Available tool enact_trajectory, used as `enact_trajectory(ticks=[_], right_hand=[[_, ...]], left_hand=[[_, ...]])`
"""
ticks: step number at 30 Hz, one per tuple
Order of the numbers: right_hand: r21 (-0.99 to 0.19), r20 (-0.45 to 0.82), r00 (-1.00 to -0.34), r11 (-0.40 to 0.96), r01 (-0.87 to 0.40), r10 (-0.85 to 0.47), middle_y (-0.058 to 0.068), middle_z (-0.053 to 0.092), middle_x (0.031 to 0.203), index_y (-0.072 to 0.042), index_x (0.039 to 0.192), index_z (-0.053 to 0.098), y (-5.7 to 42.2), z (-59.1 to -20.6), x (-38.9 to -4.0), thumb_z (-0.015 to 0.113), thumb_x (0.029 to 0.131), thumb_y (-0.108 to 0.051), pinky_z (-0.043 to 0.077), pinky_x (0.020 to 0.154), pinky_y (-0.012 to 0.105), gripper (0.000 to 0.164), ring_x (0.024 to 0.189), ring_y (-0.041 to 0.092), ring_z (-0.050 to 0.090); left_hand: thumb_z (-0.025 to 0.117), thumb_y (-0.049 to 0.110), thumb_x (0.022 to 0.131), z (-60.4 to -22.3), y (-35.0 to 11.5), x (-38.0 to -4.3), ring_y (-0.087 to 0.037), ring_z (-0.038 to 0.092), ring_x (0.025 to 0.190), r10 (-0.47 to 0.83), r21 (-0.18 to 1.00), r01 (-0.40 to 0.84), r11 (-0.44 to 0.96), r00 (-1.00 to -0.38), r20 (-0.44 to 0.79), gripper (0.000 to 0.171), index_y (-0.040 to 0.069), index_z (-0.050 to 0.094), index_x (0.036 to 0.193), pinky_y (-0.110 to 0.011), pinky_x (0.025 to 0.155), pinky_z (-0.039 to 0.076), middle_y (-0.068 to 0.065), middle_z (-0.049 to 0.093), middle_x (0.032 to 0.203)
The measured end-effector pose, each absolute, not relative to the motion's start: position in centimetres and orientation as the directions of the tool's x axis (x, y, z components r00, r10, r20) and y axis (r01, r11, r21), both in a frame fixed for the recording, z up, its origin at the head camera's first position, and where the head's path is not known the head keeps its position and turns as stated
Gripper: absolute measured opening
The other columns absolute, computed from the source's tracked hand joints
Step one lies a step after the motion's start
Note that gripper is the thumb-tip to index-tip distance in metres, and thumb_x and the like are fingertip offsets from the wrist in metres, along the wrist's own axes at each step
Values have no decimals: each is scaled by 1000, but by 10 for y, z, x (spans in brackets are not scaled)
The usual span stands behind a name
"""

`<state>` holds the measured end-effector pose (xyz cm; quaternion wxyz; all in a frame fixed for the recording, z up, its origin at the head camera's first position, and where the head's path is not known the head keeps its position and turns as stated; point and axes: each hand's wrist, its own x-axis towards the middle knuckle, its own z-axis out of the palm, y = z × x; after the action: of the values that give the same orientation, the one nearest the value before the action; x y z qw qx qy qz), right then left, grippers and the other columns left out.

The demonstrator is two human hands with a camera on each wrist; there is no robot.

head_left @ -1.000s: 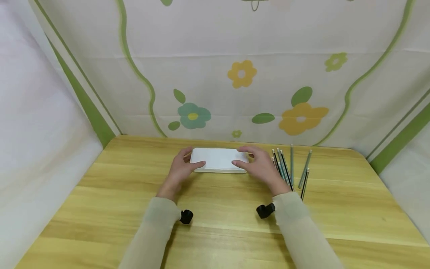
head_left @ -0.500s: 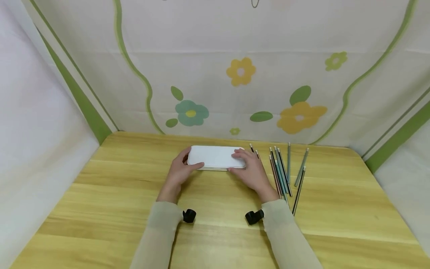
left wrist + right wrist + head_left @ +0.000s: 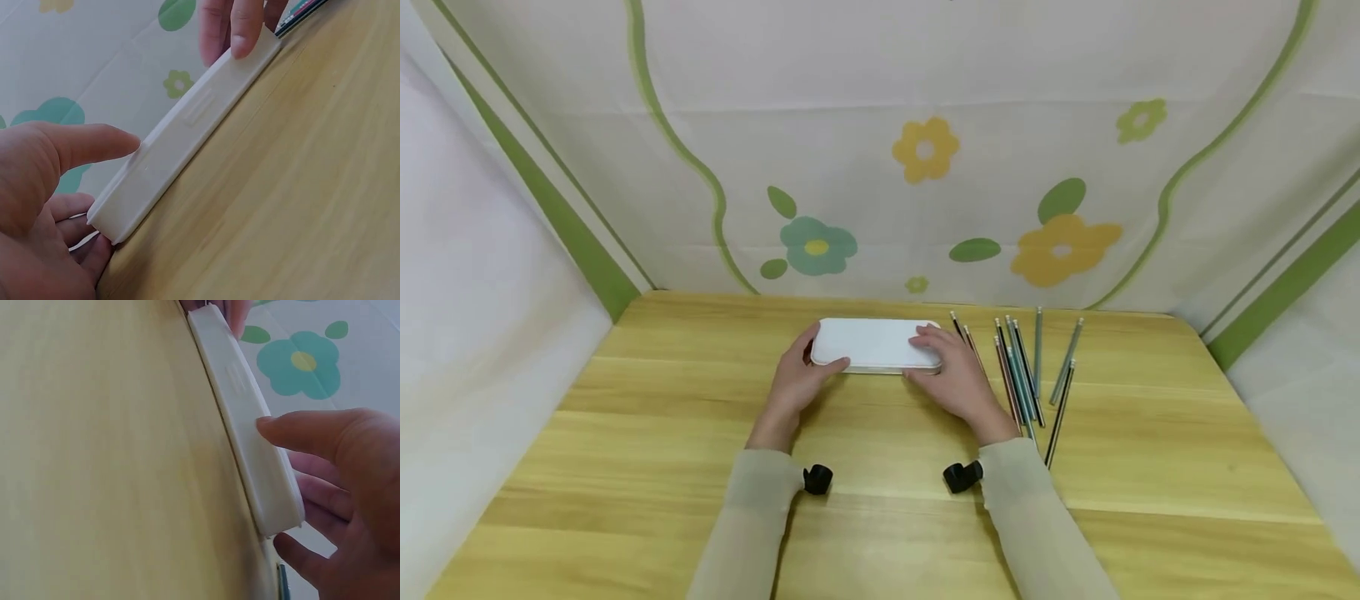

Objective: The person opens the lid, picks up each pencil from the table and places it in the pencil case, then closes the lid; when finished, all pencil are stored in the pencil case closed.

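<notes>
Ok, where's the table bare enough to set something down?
The table is bare left of the left grip, right of the pencils, and between the two sleeves, nearer than the white case. It's crowded just right of the white case, where the right grip and pencils sit close together.

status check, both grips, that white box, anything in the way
Left grip holding white box by its left end, right grip by its right. Box flat on table. Loose pencils beside right grip, none on box.
</notes>
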<state>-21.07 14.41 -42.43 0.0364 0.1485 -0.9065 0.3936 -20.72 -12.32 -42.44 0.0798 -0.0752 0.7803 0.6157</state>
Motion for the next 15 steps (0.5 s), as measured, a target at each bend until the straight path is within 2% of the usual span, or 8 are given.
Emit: enact_trajectory(ticks=[6,11,15], right_hand=[[-688,142,-955,668,-284,-260,11,51,166,-7,144,67,142,-423,-208,84,92,-21,28,130,61,56,160,36,38],[-692,134,-964,675,-257,-230,10,51,166,-8,144,67,143,-421,-206,83,92,-20,29,130,61,55,160,36,37],[-684,117,-960,680,-265,-256,9,49,168,-9,146,66,146,-421,-207,82,93,-22,29,129,63,56,161,36,36]], left_hand=[[81,26,97,-425,-127,-210,-31,26,166,-13,939,-205,277,-978,-210,95,16,25,173,-47,134,26,-10,25,179],[80,26,97,-426,-126,-210,-35,29,164,19,952,-188,242,-980,-198,92,16,26,172,-50,133,27,-12,28,178],[81,23,97,-427,-124,-207,-34,29,164,4,956,-197,218,-979,-203,92,16,28,172,-50,133,26,-11,30,177]])
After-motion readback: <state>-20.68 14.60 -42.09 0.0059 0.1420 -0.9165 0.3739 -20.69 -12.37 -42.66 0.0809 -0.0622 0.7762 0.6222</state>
